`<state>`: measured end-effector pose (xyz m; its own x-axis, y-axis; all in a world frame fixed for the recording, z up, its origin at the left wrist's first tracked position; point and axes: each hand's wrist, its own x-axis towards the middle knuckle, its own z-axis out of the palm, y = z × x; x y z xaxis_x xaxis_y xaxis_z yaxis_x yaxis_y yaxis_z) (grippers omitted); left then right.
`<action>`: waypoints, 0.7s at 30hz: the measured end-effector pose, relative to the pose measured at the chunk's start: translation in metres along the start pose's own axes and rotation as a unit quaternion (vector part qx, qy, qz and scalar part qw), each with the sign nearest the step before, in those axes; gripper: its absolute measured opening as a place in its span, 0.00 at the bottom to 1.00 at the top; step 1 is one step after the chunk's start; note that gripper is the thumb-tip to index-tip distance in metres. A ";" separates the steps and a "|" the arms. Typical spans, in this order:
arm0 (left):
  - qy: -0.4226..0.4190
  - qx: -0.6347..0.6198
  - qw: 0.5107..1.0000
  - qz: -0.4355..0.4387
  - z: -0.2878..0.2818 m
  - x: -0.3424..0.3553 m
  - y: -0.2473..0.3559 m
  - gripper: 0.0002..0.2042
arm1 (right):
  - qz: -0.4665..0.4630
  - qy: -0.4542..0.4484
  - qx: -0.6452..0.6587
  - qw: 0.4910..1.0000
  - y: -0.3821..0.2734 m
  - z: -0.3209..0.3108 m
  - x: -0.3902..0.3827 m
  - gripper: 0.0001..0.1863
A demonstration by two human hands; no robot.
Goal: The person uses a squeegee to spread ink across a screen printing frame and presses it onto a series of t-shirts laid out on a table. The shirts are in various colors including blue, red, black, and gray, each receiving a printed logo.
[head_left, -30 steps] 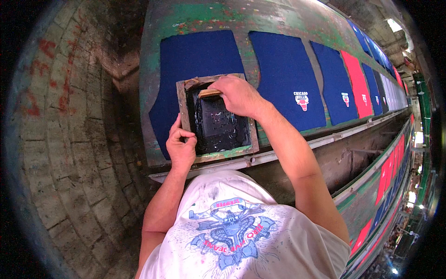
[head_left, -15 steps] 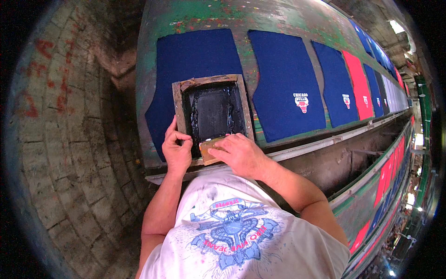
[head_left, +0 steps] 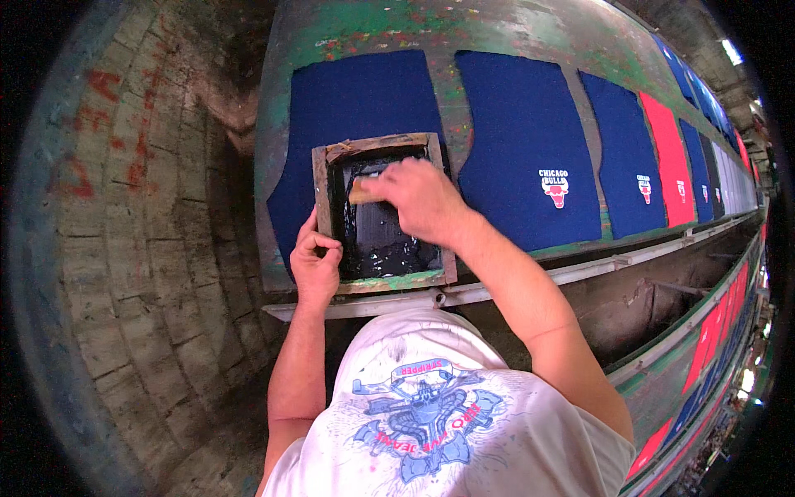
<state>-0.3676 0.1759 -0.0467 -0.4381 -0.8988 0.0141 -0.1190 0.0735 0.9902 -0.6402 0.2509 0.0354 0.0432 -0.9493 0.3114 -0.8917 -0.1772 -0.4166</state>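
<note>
White printed T-shirt cloth [head_left: 431, 414] fills the lower middle of the frame, both forearms rising from it. Left hand [head_left: 315, 263] grips the left rail of the rectangular wooden printing frame with black ink-wet mesh [head_left: 377, 217], thumb curled over the rail, fingers folded against its outer side. Right hand [head_left: 421, 199] lies over the mesh near the frame's upper edge, fingers closed around a small wooden squeegee block [head_left: 361, 192] that juts leftward from the fingertips. Beneath the frame sits a dark blue fabric panel [head_left: 352, 95] on the long green paint-stained table [head_left: 497, 29], whose metal-edged near rim [head_left: 530, 282] runs just below the frame. More blue and red panels [head_left: 530, 149] recede toward upper right; a brick floor [head_left: 141, 248] lies left.
</note>
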 end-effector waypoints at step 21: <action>0.007 0.065 0.997 0.030 0.002 0.003 0.013 0.08 | 0.241 0.117 0.091 0.959 -0.085 -0.006 -0.115 0.33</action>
<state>-0.3719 0.1750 -0.0342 -0.4363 -0.8966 0.0757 -0.2071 0.1819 0.9612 -0.5724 0.3766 0.0405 -0.4765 -0.8513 0.2197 -0.6877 0.2051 -0.6964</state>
